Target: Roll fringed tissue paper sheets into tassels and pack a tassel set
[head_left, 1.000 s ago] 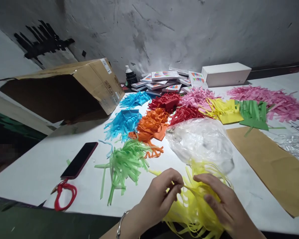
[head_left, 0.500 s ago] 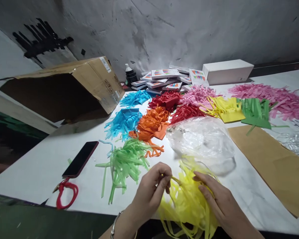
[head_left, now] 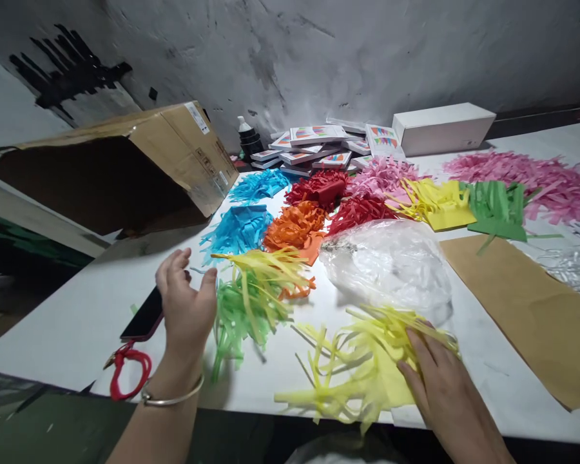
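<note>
White table (head_left: 77, 322): hands (head_left: 186, 309) amid limp, shredded yellow paper fringe (head_left: 362, 361).

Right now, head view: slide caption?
Left hand open beside yellow strips atop green fringe; right hand flat on yellow fringe.

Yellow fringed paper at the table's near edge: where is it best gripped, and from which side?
Probably by its uncut band, beside the right hand lying flat on the yellow fringed paper. Come from the near right: the loose strips fan out to the left and would likely tangle or tear if pinched.
</note>
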The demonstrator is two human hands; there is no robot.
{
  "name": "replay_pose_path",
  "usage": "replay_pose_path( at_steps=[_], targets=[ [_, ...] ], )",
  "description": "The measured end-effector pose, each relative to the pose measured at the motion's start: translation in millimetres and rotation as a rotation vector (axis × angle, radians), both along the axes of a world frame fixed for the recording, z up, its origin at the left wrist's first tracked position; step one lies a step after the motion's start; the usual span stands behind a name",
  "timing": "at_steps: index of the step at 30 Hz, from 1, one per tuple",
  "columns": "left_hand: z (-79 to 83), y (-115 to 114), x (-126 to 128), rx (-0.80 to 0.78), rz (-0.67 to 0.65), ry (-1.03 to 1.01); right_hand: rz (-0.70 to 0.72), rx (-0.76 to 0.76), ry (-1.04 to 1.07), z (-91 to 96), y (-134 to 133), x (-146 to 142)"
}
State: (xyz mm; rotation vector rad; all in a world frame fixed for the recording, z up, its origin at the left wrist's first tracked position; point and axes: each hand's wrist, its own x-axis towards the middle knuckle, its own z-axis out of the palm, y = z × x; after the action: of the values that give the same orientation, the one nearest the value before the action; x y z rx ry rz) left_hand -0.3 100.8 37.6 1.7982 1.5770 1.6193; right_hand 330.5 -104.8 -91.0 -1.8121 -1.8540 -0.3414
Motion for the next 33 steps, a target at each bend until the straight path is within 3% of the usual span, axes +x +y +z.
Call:
replay_pose_path(
  at_steps=[2, 3, 4, 6, 7, 8, 12, 16, 18, 20, 21, 23, 25, 27, 33],
  targets=[
    [-4.0, -28.8, 22.6, 0.079, -0.094, 0.164, -0.060, 0.036, -0.021, 3.4, 2.9, -5.0],
    [-9.4, -48.1, 38.9, 0.147, -0.305, 0.373, -0.079, 0.046, -0.031, 5.9, 5.0, -8.0],
    [-16.6, -68.6, 57.3, 0.168, -0.461, 0.454, -0.090, 0.044, -0.041, 8.8, 7.4, -11.2],
    [-34.2, -106.8, 94.9, 0.071, -0.844, 0.621, -0.112, 0.006, -0.051, 14.6, 12.7, -17.0],
    [-43.1, -121.6, 111.5, 0.027, -0.982, 0.699, -0.120, -0.022, -0.049, 17.0, 15.1, -18.8],
    [-51.3, -132.4, 125.2, -0.023, -1.034, 0.756, -0.125, -0.053, -0.043, 19.0, 17.2, -19.4],
    [-73.8, -140.1, 145.0, -0.184, -0.974, 0.836, -0.198, -0.174, 0.011, 24.1, 19.7, 0.7],
    [-84.3, -129.1, 132.2, -0.105, -0.963, 0.797, -0.444, -0.279, 0.059, 31.1, 9.7, 52.1],
    [-87.1, -127.6, 127.1, -0.073, -0.949, 0.783, -0.544, -0.244, 0.051, 36.0, -0.1, 72.1],
    [-88.2, -128.4, 126.1, -0.047, -0.926, 0.779, -0.596, -0.081, 0.037, 41.6, -11.6, 75.9],
    [-88.1, -129.1, 126.8, -0.037, -0.920, 0.777, -0.574, 0.026, 0.033, 44.4, -17.0, 70.6],
    [-86.2, -129.9, 129.3, -0.033, -0.912, 0.766, -0.344, 0.178, 0.025, 48.9, -24.9, 48.1],
    [-82.4, -129.1, 130.8, -0.017, -0.917, 0.742, 0.088, 0.096, -0.018, 50.1, -27.2, 19.0],
    [-77.5, -126.0, 128.9, 0.021, -0.955, 0.721, 0.345, -0.017, -0.081, 47.1, -24.1, -4.9],
    [-68.2, -113.6, 107.9, -0.052, -1.133, 0.773, 0.401, -0.074, -0.104, 30.8, -6.8, -16.5]
  ],
)
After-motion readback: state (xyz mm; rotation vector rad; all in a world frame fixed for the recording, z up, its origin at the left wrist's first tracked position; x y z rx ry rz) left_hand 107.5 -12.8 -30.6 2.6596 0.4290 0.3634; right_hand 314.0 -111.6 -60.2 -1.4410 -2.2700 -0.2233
